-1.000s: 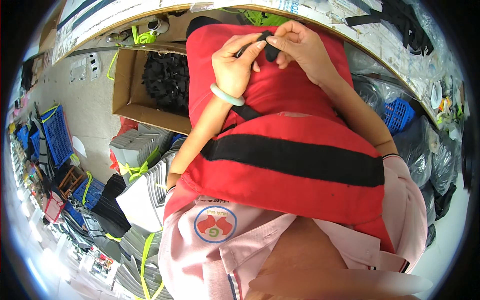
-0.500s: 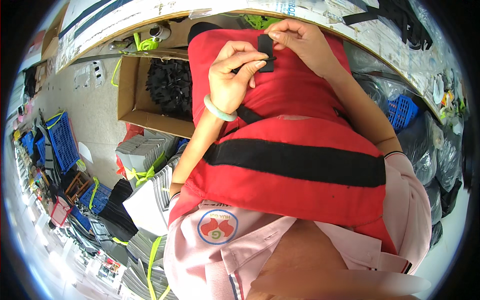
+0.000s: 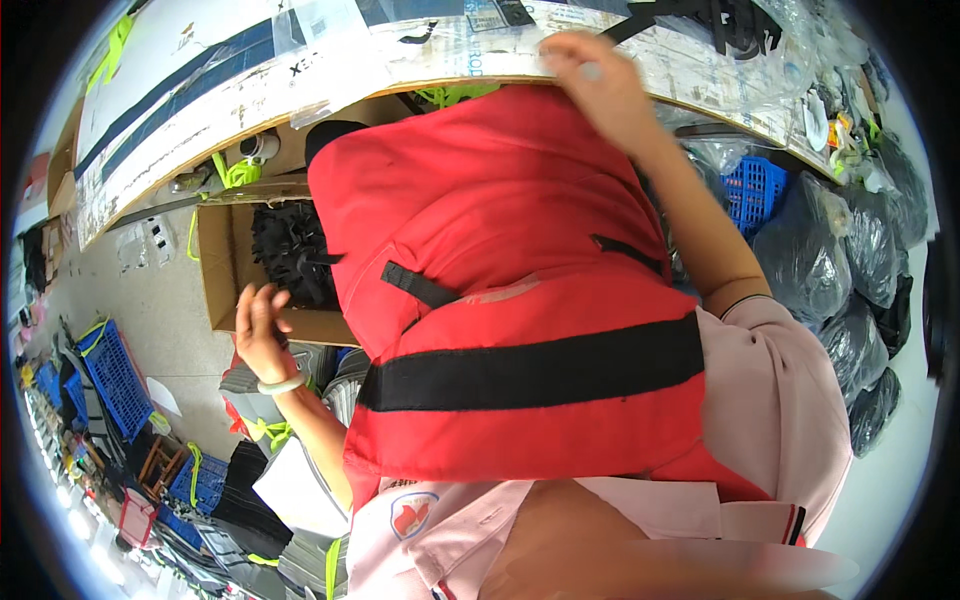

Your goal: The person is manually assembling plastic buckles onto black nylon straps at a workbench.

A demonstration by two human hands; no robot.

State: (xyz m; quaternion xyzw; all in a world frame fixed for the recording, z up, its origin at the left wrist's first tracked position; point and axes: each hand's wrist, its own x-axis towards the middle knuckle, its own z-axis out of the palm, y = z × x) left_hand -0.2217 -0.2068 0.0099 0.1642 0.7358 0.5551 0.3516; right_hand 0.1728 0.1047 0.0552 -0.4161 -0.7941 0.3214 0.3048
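Note:
My left hand (image 3: 262,332) is at the near left corner of an open cardboard box (image 3: 222,250), its fingers curled around a small dark thing too hidden to name. Inside the box lies a heap of black strap pieces (image 3: 290,245). One black strap piece (image 3: 325,259) shows at the box's right side, against the edge of my red apron (image 3: 480,190). My right hand (image 3: 600,95) is over the near edge of the worktable (image 3: 370,75). Motion smears its fingers, so I cannot make out whether they hold anything.
Black straps (image 3: 735,25) lie at the table's far right, beside clear plastic. Below the table on the right are a blue basket (image 3: 755,195) and several dark plastic bags (image 3: 805,250). Grey stacked pieces (image 3: 300,490) tied with green bands stand at my left, with blue crates (image 3: 118,385) beyond.
My hands have parted from the black strap piece they held over my lap. The left has moved down and left to the box; the right has shifted over the table edge.

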